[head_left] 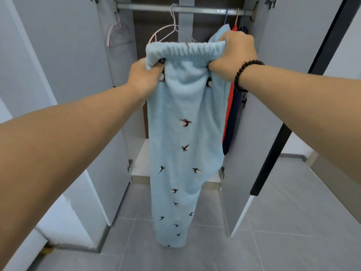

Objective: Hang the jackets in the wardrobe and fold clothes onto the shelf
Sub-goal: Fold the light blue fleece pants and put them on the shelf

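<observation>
Both hands hold up a pair of light blue fleece pyjama trousers (pixel 183 137) printed with small dark birds, in front of the open wardrobe. The left hand (pixel 143 76) has its fingers curled round the left end of the elastic waistband, and the right hand (pixel 233 55), with a black bead bracelet (pixel 244 75) on its wrist, clutches the right end in a fist. The trousers hang straight down from the waistband, their hems reaching low over the grey tiled floor (pixel 273 241). Behind them a metal rail (pixel 195 9) spans the wardrobe, with an empty white hanger (pixel 168 32) near its middle and red (pixel 230 98) and navy garments (pixel 235 114) hanging at the far right. A white shelf (pixel 141 163) lies low inside, partly hidden by the trousers.
</observation>
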A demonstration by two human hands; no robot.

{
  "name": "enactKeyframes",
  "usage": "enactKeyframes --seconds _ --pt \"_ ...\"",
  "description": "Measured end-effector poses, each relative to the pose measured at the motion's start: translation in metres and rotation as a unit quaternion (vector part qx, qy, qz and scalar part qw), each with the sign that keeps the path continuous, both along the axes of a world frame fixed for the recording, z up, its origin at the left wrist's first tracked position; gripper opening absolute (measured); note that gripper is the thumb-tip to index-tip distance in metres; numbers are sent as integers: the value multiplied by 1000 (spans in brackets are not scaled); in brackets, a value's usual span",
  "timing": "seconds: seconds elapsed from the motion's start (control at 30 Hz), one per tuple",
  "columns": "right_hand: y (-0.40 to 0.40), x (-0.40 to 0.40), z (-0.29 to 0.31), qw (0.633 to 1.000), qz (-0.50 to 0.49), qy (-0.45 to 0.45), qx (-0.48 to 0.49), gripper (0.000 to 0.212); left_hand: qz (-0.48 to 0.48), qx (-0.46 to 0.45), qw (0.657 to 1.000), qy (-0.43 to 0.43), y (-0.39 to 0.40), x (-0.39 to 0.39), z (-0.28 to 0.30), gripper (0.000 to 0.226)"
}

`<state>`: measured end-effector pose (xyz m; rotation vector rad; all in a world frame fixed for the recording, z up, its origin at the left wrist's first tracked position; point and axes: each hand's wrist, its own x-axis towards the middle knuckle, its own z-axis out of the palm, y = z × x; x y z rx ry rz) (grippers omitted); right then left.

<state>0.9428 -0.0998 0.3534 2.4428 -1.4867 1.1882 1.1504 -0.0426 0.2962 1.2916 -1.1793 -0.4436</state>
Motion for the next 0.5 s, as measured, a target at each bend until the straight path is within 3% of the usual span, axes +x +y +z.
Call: enactKeyframes --seconds 0.2,0.3,0.5 --pt "73 -10 -2 997 -57 -10 -43 23 11 -47 998 -27 74 -16 9 21" --pt "129 -9 9 998 -44 -43 10 8 11 -44 998 -40 135 -20 21 24" --pt "240 9 10 981 7 -135 137 57 39 -18 999 -18 247 -16 27 20"
